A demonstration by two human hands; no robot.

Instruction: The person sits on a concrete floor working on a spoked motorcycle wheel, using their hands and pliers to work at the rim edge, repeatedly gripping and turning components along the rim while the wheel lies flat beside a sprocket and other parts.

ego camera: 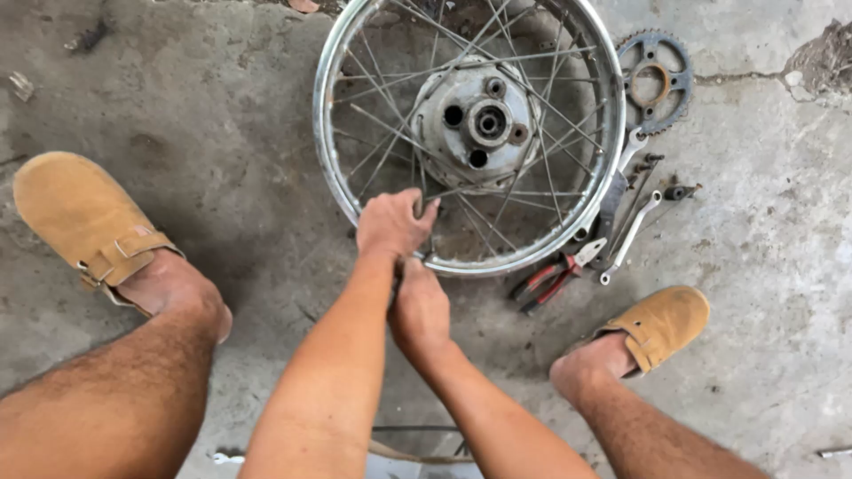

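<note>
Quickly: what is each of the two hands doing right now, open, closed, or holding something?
Left hand: closed on the rim and spokes of the wheel.
Right hand: at the rim's near edge, under the left; grip cannot be told.

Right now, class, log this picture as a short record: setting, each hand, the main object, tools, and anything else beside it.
Setting: cracked concrete floor, seen from above between the person's legs
Left hand: on the near edge of the spoked wheel, fingers curled over the spokes by the rim
Right hand: just below the rim, under the left hand; what it grips is hidden
Wheel: lying flat, metal hub in the middle
Tools: red-handled pliers and wrenches right of the rim
Also: toothed sprocket at upper right
Footwear: tan clogs
</note>
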